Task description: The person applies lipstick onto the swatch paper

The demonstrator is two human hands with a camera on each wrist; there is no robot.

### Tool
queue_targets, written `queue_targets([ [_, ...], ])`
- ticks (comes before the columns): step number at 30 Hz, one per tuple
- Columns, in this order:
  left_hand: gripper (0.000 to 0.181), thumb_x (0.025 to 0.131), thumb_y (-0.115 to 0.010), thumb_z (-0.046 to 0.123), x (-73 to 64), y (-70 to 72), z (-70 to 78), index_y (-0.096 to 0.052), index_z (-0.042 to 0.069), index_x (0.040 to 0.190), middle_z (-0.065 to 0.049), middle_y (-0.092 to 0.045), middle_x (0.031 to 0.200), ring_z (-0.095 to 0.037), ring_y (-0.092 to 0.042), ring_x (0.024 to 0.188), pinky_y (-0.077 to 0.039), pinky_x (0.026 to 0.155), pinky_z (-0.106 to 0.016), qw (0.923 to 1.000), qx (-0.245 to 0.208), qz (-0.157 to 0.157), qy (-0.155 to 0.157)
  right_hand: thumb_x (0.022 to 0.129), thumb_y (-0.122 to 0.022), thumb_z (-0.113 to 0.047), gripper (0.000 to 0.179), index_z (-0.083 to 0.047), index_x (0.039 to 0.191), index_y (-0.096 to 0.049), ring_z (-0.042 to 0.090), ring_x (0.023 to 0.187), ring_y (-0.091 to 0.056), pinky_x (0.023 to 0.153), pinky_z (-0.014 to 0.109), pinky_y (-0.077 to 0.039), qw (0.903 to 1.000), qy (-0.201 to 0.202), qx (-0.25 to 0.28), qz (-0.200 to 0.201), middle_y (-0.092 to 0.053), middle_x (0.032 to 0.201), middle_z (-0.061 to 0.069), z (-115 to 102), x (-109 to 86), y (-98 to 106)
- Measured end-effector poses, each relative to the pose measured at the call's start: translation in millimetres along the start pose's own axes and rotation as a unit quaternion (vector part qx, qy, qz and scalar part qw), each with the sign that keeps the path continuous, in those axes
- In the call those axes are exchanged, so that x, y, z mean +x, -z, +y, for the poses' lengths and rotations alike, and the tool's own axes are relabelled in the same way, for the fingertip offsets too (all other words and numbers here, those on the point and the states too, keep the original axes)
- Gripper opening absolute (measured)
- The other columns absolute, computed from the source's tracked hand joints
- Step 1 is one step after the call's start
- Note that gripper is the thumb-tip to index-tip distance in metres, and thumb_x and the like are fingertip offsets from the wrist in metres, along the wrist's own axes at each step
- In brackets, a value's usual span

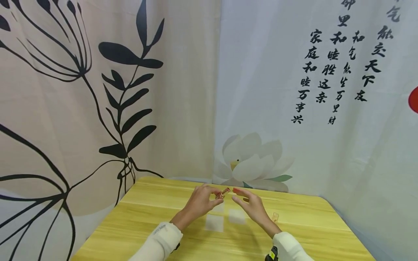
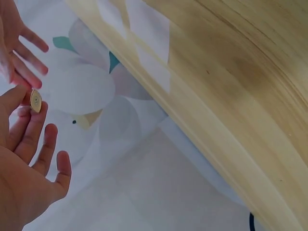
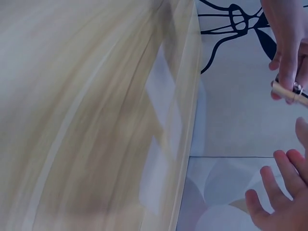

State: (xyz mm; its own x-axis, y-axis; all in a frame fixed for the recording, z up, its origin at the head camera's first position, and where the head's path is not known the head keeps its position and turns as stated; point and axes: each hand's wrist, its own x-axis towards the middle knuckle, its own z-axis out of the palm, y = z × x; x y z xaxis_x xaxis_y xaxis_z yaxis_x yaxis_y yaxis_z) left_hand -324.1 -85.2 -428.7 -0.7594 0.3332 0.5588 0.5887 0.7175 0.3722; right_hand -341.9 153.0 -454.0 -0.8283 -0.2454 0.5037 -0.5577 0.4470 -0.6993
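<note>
Between thumb and fingers my left hand (image 1: 201,200) pinches a small, slim rose-gold tube (image 1: 223,193), held tilted above the far part of the table. In the left wrist view one end of this tube (image 2: 35,101) appears as a pale yellow disc with a small mark at its centre. Facing it from the right, my right hand (image 1: 254,207) has its fingers extended and spread, with nothing gripped. One of its fingertips (image 1: 236,190) looks bright red, close to the tube's end. The right wrist view shows the tube (image 3: 284,91) as tan with dark and shiny parts.
A small clear, orange-tinted piece (image 1: 275,217) lies on the yellow wood-grain table (image 1: 303,224) beside my right wrist. Pale square patches (image 1: 214,223) mark the tabletop below my hands. A printed curtain (image 1: 189,108) hangs behind the table's far edge.
</note>
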Motion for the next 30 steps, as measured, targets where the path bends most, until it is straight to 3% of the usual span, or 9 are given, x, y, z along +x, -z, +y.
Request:
queue_targets([
  [7,0.014,0.091,-0.081,0.035,2.5,-3.2,2.8,-0.082,0.024,0.1,0.015,-0.076,0.097,-0.015,-0.064,0.099,-0.045,0.09,-0.044,1.0,-0.003,0.003,-0.002,0.097,-0.075,-0.025,0.042,-0.01,0.136,-0.068,0.033,0.118,-0.068,0.097,0.059,-0.052,0.9994,-0.008,0.033,-0.011,-0.073,0.126,0.01,-8.9,5.1,-6.2],
  [17,0.014,0.093,-0.078,0.037,3.4,-4.3,7.4,-0.082,0.025,0.1,0.016,-0.075,0.094,-0.004,-0.054,0.083,-0.039,0.079,-0.033,0.9999,0.007,-0.003,-0.008,0.099,-0.074,-0.023,0.036,-0.011,0.132,-0.071,0.031,0.116,-0.069,0.099,0.05,-0.053,0.9976,-0.031,0.061,-0.003,-0.074,0.124,0.009,-15.7,8.1,-11.8],
  [23,0.015,0.094,-0.078,0.035,3.3,-3.7,8.9,-0.082,0.023,0.102,0.014,-0.076,0.095,-0.005,-0.055,0.084,-0.038,0.079,-0.033,0.9999,-0.002,-0.004,-0.011,0.1,-0.071,-0.022,0.033,-0.007,0.13,-0.073,0.035,0.117,-0.068,0.096,0.046,-0.056,0.9952,-0.035,0.09,-0.019,-0.07,0.13,0.012,-18.0,7.6,-11.6],
  [30,0.012,0.093,-0.078,0.035,2.2,-5.0,8.3,-0.081,0.024,0.097,0.015,-0.076,0.095,-0.008,-0.06,0.09,-0.041,0.082,-0.036,0.9999,-0.009,-0.008,-0.012,0.102,-0.068,-0.021,0.035,-0.005,0.133,-0.07,0.042,0.115,-0.068,0.092,0.05,-0.057,0.9949,-0.029,0.094,-0.023,-0.072,0.124,0.016,-16.4,4.6,-14.2],
])
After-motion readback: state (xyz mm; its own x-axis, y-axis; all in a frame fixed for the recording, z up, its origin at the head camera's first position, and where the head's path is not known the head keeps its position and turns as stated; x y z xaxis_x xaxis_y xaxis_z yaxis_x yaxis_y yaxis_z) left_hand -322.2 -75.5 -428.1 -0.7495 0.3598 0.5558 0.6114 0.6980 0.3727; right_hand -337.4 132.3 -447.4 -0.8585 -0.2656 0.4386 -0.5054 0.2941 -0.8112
